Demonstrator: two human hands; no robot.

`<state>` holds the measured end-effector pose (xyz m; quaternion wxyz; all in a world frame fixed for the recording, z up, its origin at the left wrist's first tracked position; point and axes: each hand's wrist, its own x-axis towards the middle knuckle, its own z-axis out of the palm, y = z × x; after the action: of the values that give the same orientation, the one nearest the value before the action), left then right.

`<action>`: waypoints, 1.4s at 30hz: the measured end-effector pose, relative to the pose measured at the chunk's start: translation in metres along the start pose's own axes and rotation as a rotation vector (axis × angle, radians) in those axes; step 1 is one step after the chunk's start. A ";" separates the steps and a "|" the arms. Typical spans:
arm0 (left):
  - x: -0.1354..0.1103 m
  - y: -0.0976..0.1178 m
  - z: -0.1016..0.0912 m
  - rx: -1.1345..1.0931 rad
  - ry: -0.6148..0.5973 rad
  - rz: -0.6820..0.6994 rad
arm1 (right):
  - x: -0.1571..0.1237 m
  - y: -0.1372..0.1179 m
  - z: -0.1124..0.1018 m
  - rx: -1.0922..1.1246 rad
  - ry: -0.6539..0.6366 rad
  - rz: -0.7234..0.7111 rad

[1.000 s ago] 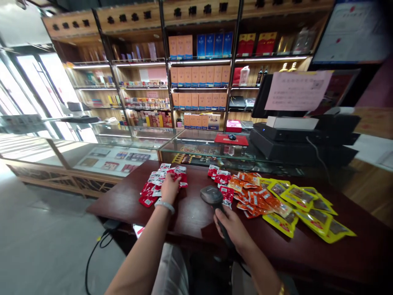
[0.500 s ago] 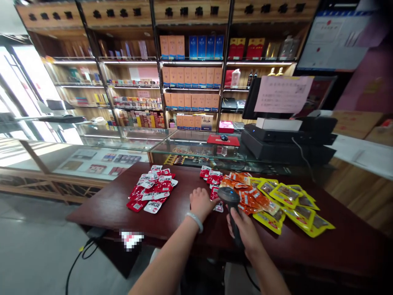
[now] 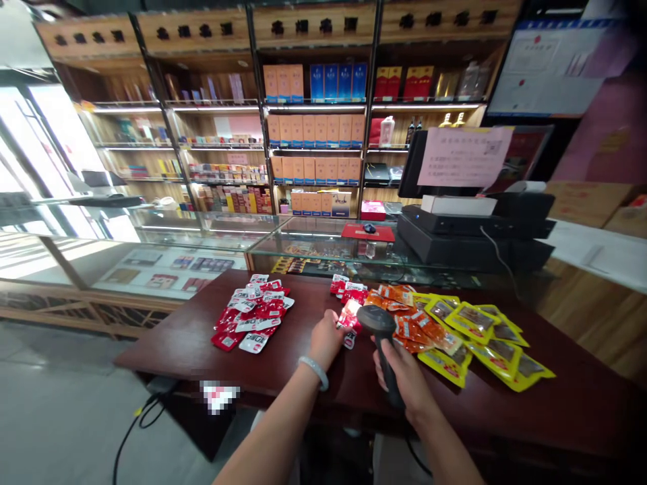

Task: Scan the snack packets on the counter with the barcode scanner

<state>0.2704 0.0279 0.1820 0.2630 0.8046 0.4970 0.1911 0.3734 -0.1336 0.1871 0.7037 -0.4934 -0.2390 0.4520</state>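
Note:
My right hand [image 3: 399, 374] is wrapped round the handle of a black barcode scanner [image 3: 377, 322], its head tipped toward my left hand. Between the thumb and fingers of my left hand [image 3: 327, 337] is a small red and white snack packet [image 3: 350, 312], lit brightly by the scanner. A few more red packets [image 3: 354, 292] lie just beyond it. To the left sits a loose pile of red and white snack packets [image 3: 253, 313]. Orange packets [image 3: 417, 327] lie right of the scanner, beside larger yellow packets [image 3: 472, 320] with clear windows.
All the packets rest on a dark red-brown table [image 3: 172, 337]. Behind it stand a glass display counter [image 3: 303, 236], a red mat with a mouse [image 3: 369, 229], and a monitor with a pink paper [image 3: 462, 156]. A black cable [image 3: 121, 431] hangs at the left.
My left hand has gone from spread fingers to a pinch on a red packet, raised slightly toward the scanner. The scanner's light now falls on that packet.

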 end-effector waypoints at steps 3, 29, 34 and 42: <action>-0.001 -0.014 -0.004 -0.023 0.047 -0.008 | 0.002 0.002 0.010 -0.003 -0.032 0.004; 0.055 -0.007 -0.026 0.244 0.158 0.073 | 0.030 0.006 0.019 -0.074 0.015 0.011; 0.075 0.035 0.004 0.315 0.126 0.068 | 0.031 -0.003 -0.011 -0.021 0.082 0.006; 0.106 0.043 0.031 0.426 0.149 0.028 | 0.034 -0.007 -0.029 0.042 0.127 0.020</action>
<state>0.3643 0.1004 0.1889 0.0471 0.8323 0.5331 0.1444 0.4150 -0.1183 0.1777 0.7231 -0.5085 -0.1797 0.4316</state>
